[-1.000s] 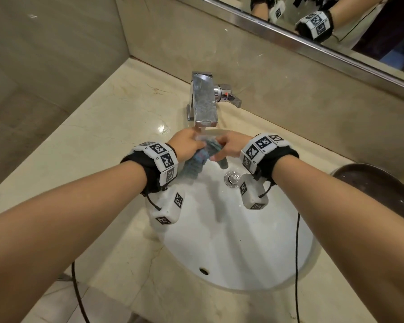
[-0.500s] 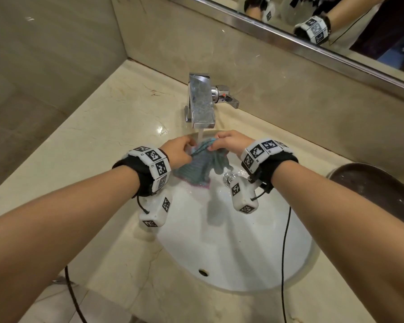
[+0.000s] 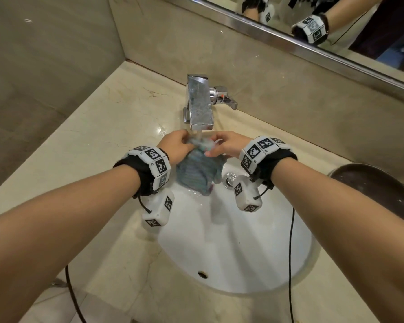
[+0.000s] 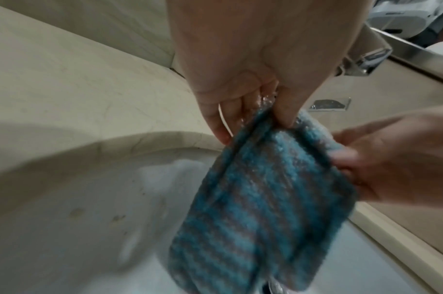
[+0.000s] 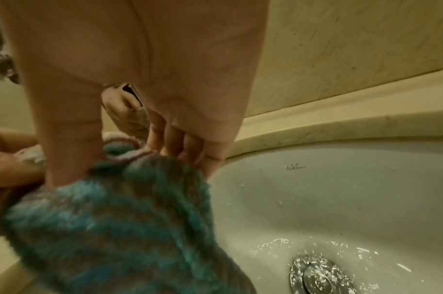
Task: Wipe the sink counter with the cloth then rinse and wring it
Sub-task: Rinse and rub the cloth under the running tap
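A blue-and-grey striped cloth [image 3: 196, 173] hangs over the white sink basin [image 3: 238, 248], right under the chrome tap [image 3: 200, 103], and water runs onto its top edge. My left hand [image 3: 175, 148] pinches the cloth's upper left edge between thumb and fingers; the left wrist view shows this pinch on the cloth [image 4: 255, 199]. My right hand [image 3: 224, 145] pinches the upper right edge, with the thumb pressed on the cloth [image 5: 109, 228]. The lower part of the cloth hangs free above the drain [image 3: 229, 179].
Beige marble counter [image 3: 98, 141] surrounds the basin, with a wall on the left and a backsplash and mirror [image 3: 336, 24] behind. A dark round bowl [image 3: 378, 194] stands at the right. Water pools around the drain [image 5: 318, 276]. Black cables hang from both wrists.
The bunched cloth has been spread out between both hands and now hangs flat under the running water. Both hands stay at the tap, a little farther apart.
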The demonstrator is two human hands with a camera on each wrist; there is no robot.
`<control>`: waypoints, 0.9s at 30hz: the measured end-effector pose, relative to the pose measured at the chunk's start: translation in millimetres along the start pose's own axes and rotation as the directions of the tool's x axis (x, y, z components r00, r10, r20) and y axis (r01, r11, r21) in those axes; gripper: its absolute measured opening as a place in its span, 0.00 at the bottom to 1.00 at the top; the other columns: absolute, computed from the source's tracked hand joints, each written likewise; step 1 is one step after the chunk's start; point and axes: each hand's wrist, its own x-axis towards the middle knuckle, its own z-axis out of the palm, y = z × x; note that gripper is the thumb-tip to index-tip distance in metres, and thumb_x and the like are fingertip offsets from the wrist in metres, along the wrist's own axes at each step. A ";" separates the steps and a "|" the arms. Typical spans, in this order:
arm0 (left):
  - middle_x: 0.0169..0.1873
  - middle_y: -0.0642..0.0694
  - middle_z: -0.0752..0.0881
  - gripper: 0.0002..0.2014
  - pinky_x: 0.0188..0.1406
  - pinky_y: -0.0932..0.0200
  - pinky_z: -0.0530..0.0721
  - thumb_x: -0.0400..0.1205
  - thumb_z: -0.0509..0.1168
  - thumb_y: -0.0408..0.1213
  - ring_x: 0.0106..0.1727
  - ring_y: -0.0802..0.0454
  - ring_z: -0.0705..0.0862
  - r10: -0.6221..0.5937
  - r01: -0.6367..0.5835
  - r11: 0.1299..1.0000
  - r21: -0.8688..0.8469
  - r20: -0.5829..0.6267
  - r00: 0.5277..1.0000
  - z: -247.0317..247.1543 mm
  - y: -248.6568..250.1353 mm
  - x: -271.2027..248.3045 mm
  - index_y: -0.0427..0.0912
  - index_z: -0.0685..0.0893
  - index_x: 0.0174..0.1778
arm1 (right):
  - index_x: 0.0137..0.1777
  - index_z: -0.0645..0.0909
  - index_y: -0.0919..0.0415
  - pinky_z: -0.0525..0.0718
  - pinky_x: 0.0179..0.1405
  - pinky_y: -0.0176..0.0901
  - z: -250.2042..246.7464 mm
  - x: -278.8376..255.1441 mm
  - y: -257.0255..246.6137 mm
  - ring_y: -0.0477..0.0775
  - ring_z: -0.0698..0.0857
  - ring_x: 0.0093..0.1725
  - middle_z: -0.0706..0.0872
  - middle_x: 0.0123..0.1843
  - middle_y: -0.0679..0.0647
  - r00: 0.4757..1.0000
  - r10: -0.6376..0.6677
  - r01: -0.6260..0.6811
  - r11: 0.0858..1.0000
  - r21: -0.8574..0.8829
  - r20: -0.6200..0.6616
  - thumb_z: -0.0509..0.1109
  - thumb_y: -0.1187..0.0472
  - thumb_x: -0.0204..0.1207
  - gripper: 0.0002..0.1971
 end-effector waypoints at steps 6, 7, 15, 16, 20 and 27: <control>0.48 0.29 0.83 0.10 0.59 0.46 0.80 0.79 0.61 0.27 0.50 0.40 0.81 -0.042 0.042 0.962 -0.268 0.004 0.999 0.9 -7.4 -0.5 0.34 0.79 0.56 | 0.56 0.73 0.61 0.85 0.52 0.50 -23.0 11.9 -3.4 0.58 0.84 0.44 0.81 0.47 0.60 0.864 0.039 0.028 0.992 0.124 -0.503 0.66 0.69 0.73 0.12; 0.42 0.32 0.82 0.08 0.55 0.47 0.80 0.80 0.61 0.27 0.47 0.43 0.80 -0.049 0.046 0.954 -0.296 -0.004 0.999 -0.6 -7.2 -0.2 0.37 0.79 0.53 | 0.61 0.72 0.61 0.84 0.56 0.53 -24.9 13.2 -4.7 0.60 0.85 0.49 0.80 0.48 0.59 0.847 0.029 0.052 0.989 0.137 -0.531 0.65 0.69 0.74 0.16; 0.47 0.36 0.81 0.11 0.52 0.51 0.79 0.79 0.61 0.26 0.48 0.47 0.77 -0.037 0.044 0.962 -0.271 0.029 0.999 -2.8 -0.2 -1.5 0.32 0.79 0.57 | 0.61 0.75 0.62 0.85 0.50 0.60 -20.0 15.2 -12.0 0.69 0.87 0.48 0.82 0.42 0.59 0.789 -0.109 0.160 0.987 0.032 -0.605 0.59 0.71 0.76 0.15; 0.46 0.39 0.79 0.11 0.50 0.53 0.78 0.79 0.61 0.26 0.48 0.47 0.77 -0.033 0.040 0.965 -0.260 0.031 0.999 -1.1 0.0 -2.0 0.32 0.79 0.58 | 0.60 0.76 0.61 0.85 0.50 0.59 -21.2 13.3 -11.5 0.68 0.87 0.45 0.82 0.40 0.57 0.792 -0.130 0.174 0.985 0.016 -0.596 0.59 0.71 0.75 0.15; 0.48 0.38 0.81 0.13 0.55 0.53 0.78 0.79 0.62 0.28 0.51 0.46 0.79 -0.016 0.026 0.973 -0.230 0.043 0.999 4.5 5.1 -6.4 0.32 0.79 0.59 | 0.67 0.78 0.60 0.84 0.52 0.51 -25.3 -0.3 -11.9 0.53 0.82 0.35 0.84 0.34 0.51 0.855 -0.184 0.207 0.978 -0.005 -0.484 0.61 0.73 0.74 0.22; 0.53 0.39 0.84 0.09 0.50 0.45 0.85 0.81 0.60 0.31 0.59 0.38 0.82 0.071 -0.024 0.979 -0.204 0.227 0.971 3.5 23.7 -23.6 0.52 0.78 0.42 | 0.80 0.60 0.60 0.79 0.65 0.48 -3.6 -21.7 16.5 0.59 0.81 0.66 0.80 0.69 0.60 0.978 -0.082 0.032 0.967 -0.253 -0.192 0.71 0.65 0.75 0.35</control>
